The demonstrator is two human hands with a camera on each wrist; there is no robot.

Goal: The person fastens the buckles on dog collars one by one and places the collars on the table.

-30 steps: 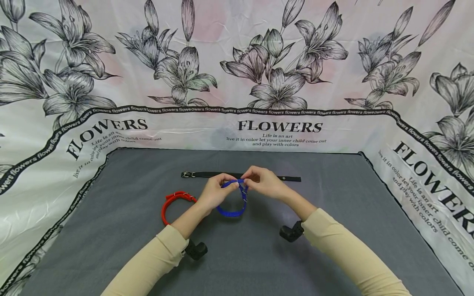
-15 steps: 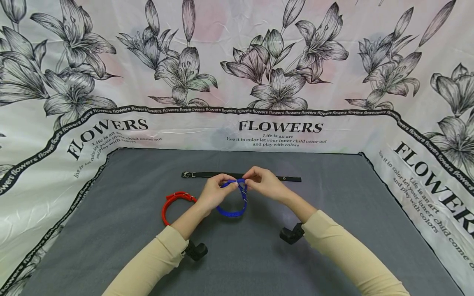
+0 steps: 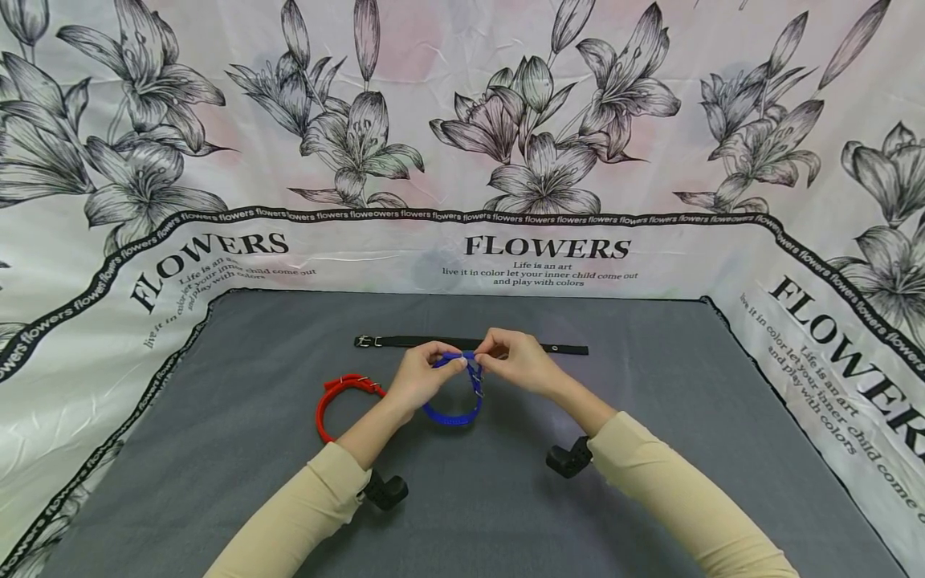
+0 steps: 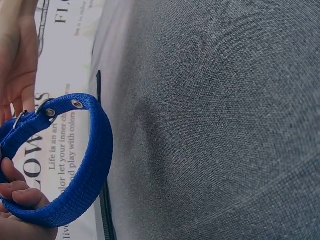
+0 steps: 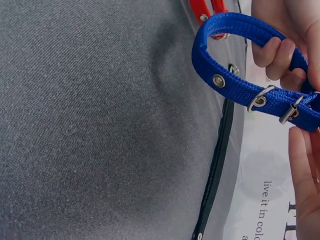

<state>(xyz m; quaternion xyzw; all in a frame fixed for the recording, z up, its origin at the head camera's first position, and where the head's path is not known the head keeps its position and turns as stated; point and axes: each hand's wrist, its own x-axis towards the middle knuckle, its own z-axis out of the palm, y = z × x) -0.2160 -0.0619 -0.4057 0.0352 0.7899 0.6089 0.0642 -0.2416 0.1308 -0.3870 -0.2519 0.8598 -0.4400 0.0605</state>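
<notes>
Plainly, in the head view, your left hand [image 3: 421, 379] and right hand [image 3: 519, 361] both pinch the blue collar [image 3: 453, 419], held above the counter [image 3: 477, 514]; no container shows. In the left wrist view, your left fingers [image 4: 29, 198] curl round its band [image 4: 82, 197]. In the right wrist view, it could slip near the buckle [image 5: 288, 114] should either pinch loosen.

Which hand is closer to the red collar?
Left: the left hand is just right of the red collar; the right hand is farther right, at the blue collar.

Looped blue collar [image 4: 101, 145] between two hands [image 4: 25, 198] [image 4: 19, 65]
</notes>
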